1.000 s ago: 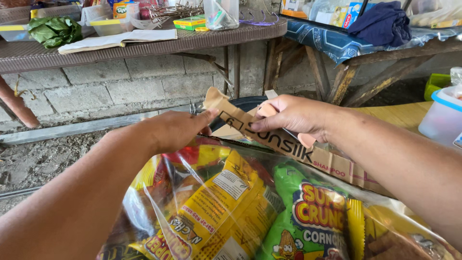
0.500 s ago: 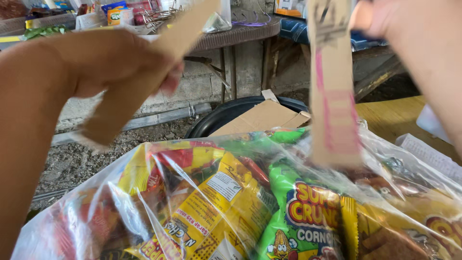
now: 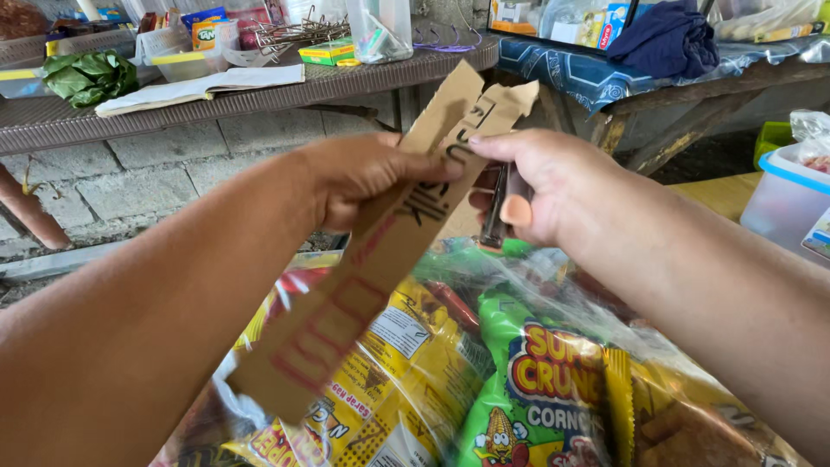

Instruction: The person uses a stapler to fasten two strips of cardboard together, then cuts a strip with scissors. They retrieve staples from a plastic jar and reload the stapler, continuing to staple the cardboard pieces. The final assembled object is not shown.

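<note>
A long torn strip of brown cardboard (image 3: 346, 303) with red and black print slants from upper right to lower left in front of me. My left hand (image 3: 363, 177) pinches it near its upper part from the left. My right hand (image 3: 545, 186) grips the same upper end from the right, and a narrow dark object (image 3: 494, 212) is tucked under its fingers. Below both hands lies a large clear plastic bag (image 3: 553, 277) filled with yellow and green snack packets (image 3: 536, 389).
A mesh-topped table (image 3: 173, 108) behind carries green leaves (image 3: 86, 73), an open notebook (image 3: 199, 86) and small containers. A second table with a blue cloth (image 3: 666, 39) stands at right, above a blue-lidded clear plastic box (image 3: 787, 199). A concrete block wall (image 3: 130, 182) lies beneath.
The hands were low over the bag with the cardboard, then lifted two pieces apart. Now they have come together, holding the cardboard as one slanted strip.
</note>
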